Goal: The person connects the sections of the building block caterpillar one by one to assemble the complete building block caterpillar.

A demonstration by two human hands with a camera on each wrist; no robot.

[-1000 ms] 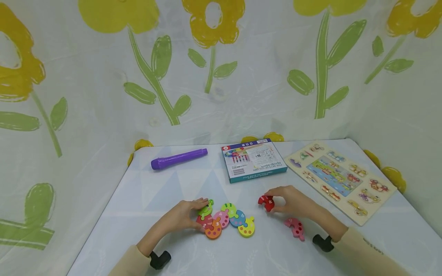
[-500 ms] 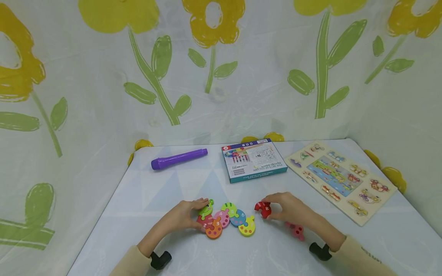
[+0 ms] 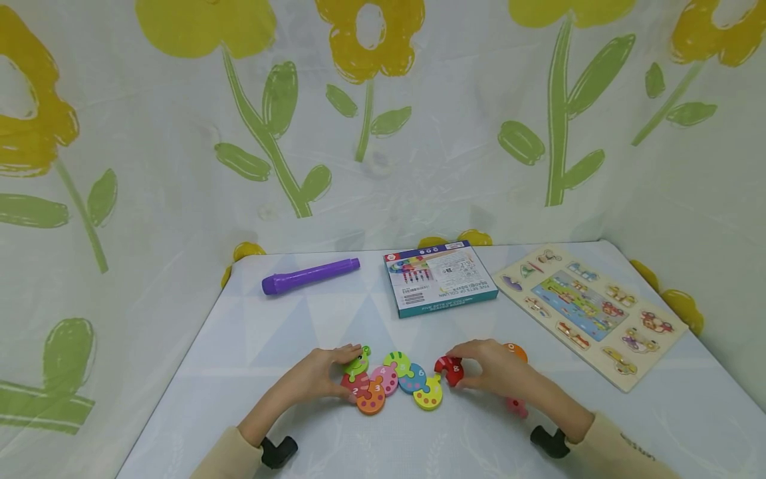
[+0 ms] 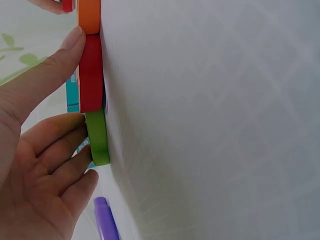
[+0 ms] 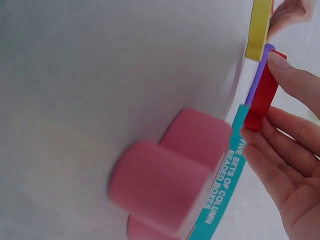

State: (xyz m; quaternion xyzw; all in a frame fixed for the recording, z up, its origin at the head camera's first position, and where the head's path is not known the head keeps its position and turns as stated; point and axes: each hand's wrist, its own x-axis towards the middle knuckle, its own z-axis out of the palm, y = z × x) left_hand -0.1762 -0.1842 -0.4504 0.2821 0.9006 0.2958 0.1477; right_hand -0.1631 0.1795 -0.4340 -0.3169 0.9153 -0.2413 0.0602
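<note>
A wooden caterpillar puzzle (image 3: 411, 379) of joined, numbered pieces lies on the table, from its green smiling head (image 3: 357, 363) to a yellow piece (image 3: 427, 394) at the right end. My left hand (image 3: 316, 376) holds the head end, thumb against the red piece (image 4: 91, 75) and fingers behind the green one. Between thumb and fingertips, my right hand (image 3: 499, 368) pinches a red puzzle piece (image 5: 263, 95) marked 8, close beside the yellow end and tilted in the right wrist view. A pink piece (image 3: 517, 407) and an orange piece (image 3: 516, 352) lie partly hidden by the right hand.
Farther back are a purple toy microphone (image 3: 311, 276), a flat box (image 3: 439, 279) with a teal side and a wooden peg puzzle board (image 3: 628, 379). A flower-printed curtain (image 3: 431, 186) encloses the table (image 3: 335, 446).
My right hand has moved left and slightly down with the red piece, up to the yellow end. It uncovers an orange piece and covers more of the pink one. My left hand stays put.
</note>
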